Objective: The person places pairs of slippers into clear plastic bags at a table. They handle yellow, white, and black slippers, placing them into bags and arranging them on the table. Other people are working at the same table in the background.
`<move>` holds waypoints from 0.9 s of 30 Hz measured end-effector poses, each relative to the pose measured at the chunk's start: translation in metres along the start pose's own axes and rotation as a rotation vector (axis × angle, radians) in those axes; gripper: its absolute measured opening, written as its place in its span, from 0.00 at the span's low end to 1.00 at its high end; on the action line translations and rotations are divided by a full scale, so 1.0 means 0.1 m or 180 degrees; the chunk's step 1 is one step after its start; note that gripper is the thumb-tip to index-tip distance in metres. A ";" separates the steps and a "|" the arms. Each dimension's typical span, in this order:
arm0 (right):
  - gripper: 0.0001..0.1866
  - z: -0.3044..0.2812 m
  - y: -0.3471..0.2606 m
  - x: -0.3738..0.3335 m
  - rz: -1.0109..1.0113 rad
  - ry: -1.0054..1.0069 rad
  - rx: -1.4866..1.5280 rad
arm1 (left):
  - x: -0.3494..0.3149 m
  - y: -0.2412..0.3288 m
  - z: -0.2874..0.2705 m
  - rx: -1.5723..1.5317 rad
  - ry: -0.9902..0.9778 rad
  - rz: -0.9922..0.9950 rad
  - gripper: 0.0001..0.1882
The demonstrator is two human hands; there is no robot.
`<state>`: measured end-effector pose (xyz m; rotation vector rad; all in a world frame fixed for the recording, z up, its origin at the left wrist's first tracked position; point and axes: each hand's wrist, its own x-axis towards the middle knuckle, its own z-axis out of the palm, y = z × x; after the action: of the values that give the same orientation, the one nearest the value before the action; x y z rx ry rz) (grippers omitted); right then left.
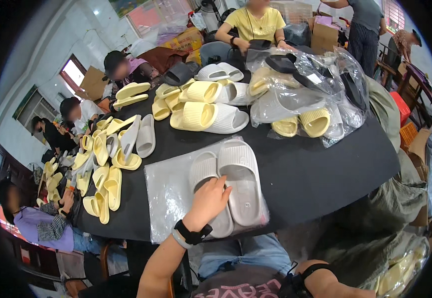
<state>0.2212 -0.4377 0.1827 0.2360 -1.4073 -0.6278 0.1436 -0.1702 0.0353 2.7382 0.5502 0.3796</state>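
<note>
A pair of light grey slippers lies side by side on the near part of the table, toes pointing away from me: the left slipper and the right slipper. A clear plastic bag spreads flat around them; I cannot tell whether they are inside it or on top. My left hand rests over the middle of the left slipper, fingers stretched toward the gap between the two. It covers part of that slipper's footbed. Of my right arm only the forearm shows at the lower right; the hand is out of view.
Yellow and grey slippers stand across the black table. Bagged slippers pile up at the far right. More loose slippers lie at the left. Several people sit or stand around. A large sack leans at the right.
</note>
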 end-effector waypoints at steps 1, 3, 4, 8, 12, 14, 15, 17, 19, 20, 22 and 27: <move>0.12 -0.07 -0.06 -0.12 0.0705 -0.0014 -0.0309 | -0.03 -0.03 -0.04 -0.0144 0.0033 -0.0104 0.21; 0.10 -0.18 -0.24 -0.37 0.2089 -0.0068 -0.0976 | -0.09 -0.07 -0.14 -0.0566 0.0141 -0.0306 0.20; 0.09 -0.23 -0.28 -0.50 0.2770 -0.0110 -0.1285 | -0.15 -0.10 -0.21 -0.0844 0.0251 -0.0441 0.20; 0.13 -0.33 -0.03 -1.22 0.4833 -0.0883 -0.2821 | -0.29 -0.31 -0.24 -0.2184 0.0620 -0.0928 0.19; 0.20 -0.26 0.05 -1.66 0.4349 -0.2744 -0.3203 | -0.34 -0.48 -0.14 -0.2467 0.0633 -0.0881 0.20; 0.20 -0.25 0.04 -1.75 0.4316 -0.3256 -0.3144 | -0.35 -0.51 -0.09 -0.2407 0.0751 -0.0660 0.19; 0.21 -0.26 0.03 -1.79 0.4264 -0.3748 -0.3094 | -0.37 -0.52 -0.09 -0.2329 0.0800 -0.0682 0.19; 0.24 -0.27 -0.04 -1.87 0.4355 -0.4263 -0.3027 | -0.36 -0.52 -0.11 -0.2175 0.0855 -0.0716 0.19; 0.26 -0.28 -0.14 -2.02 0.4617 -0.4322 -0.3005 | -0.38 -0.48 -0.21 -0.2252 0.0962 -0.0929 0.18; 0.28 -0.32 -0.23 -2.13 0.4795 -0.4228 -0.2986 | -0.41 -0.47 -0.30 -0.2299 0.1010 -0.1023 0.18; 0.29 -0.32 -0.29 -2.21 0.4908 -0.4166 -0.2969 | -0.53 -0.52 -0.47 -0.1954 0.1193 -0.1125 0.16; 0.28 -0.30 -0.28 -2.20 0.4990 -0.4117 -0.2945 | -0.87 -1.08 -0.86 -0.0852 0.1672 -0.0947 0.13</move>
<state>0.2351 -0.3483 -0.0219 -2.1402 -1.7063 0.0918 0.0035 -0.0897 0.0579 2.2447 0.9438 1.0217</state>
